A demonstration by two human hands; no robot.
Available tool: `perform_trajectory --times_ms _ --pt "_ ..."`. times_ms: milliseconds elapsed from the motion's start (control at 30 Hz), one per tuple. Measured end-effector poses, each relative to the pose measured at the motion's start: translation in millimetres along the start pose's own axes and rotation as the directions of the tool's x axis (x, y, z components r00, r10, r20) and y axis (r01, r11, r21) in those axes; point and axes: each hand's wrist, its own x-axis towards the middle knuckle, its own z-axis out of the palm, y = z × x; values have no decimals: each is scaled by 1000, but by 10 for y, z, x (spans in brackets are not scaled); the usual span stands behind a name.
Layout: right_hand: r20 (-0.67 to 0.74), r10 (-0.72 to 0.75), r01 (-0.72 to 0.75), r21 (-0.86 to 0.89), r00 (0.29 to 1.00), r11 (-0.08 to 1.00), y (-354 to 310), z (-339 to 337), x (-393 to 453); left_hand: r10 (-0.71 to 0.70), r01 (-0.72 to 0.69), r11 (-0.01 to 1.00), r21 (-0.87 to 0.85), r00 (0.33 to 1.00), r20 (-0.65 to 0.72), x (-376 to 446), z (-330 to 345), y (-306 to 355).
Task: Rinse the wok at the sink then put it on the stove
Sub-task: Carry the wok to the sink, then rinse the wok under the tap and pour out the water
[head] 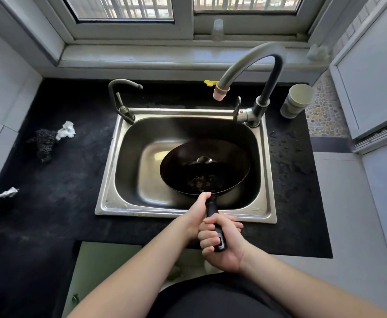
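Across the dark table (50, 203) under the window, a steel sink (110, 180) sits near the far edge, its basin taking up the middle; inside the basin, toward its right and near side, the black wok (224, 166) tilts with dark bits in its bowl, its handle (212, 208) reaching back over the sink's near rim; a tall curved faucet (245, 63) rises from the far right corner of the sink, no water showing; a pale cup (297, 101) stands near the table's far right corner; the right hand (224, 246) has its fingers wrapped tight on the handle's end; the left hand (199, 207) grips nearer the wok, fingers curled round it; a dark scrubber (43, 143) and white wad (66, 130) lie by the left edge.
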Motion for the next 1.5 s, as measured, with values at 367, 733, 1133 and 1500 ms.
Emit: perform_trajectory --times_ms 367,733,1133,1500 --pt "-133 -374 137 -779 918 612 378 -53 -29 53 -55 995 84 998 31 -260 -347 -220" --pt "-192 -715 225 -867 673 445 273 -35 -269 151 -143 988 63 977 -150 -452 -583 -257" --pt "-199 -800 278 -868 566 412 -612 -146 -239 179 -87 965 247 906 -382 -515 -665 -189" --pt "-18 -837 321 -919 547 230 -1921 303 -76 222 -59 938 342 861 -459 -397 -681 -189"
